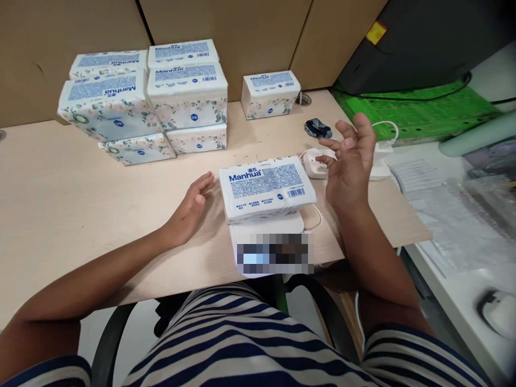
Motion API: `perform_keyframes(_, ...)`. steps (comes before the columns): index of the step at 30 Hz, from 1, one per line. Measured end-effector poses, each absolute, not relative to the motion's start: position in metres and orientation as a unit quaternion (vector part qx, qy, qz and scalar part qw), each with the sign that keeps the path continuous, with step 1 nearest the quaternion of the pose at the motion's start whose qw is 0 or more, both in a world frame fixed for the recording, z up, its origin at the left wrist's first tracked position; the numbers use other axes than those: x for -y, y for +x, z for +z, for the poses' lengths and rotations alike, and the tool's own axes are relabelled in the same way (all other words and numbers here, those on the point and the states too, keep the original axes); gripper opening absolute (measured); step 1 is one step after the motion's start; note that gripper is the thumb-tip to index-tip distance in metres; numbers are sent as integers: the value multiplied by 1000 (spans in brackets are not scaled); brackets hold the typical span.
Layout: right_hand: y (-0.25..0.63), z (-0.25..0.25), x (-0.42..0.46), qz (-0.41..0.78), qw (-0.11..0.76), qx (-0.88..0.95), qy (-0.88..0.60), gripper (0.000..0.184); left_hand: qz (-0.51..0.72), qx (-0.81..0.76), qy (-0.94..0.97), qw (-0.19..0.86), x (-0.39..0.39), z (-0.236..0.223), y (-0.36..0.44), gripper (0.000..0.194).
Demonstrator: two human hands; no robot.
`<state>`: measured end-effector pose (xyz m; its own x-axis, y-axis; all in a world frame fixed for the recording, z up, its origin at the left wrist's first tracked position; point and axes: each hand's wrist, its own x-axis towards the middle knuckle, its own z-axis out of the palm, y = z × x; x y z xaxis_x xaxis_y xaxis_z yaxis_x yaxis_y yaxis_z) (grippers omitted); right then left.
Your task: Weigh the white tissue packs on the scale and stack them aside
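Note:
A white and blue tissue pack (266, 188) rests on a white scale-like device (278, 224) whose front display is blurred out. Just left of that pack, my left hand (189, 209) lies at the desk with its fingers stretched out, apart from the pack and holding nothing. My right hand (350, 166) is raised to the right of the pack, fingers spread and nothing in them. Behind it sits a white power strip (316, 164) with a cable, partly hidden by the hand.
Several tissue packs (187, 91) stand stacked at the back left. A single tissue pack (270, 95) sits by the back panel. Near it lies a small dark item (318, 128). A green crate-like object (423, 110) and clear plastic wrapping (455, 215) are at the right.

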<state>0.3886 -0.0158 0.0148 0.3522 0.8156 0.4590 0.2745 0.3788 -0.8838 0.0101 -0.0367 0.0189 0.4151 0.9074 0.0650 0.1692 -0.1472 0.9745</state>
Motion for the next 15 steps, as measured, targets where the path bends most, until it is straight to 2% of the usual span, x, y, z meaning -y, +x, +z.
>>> perform_keyframes(5,394,13,16,194,641,525,-526,65,374,-363,686,507,32,3,3,77)
perform_keyframes(15,391,19,22,180,630,525,-544,65,375,-365,683,509,31,2,2,81)
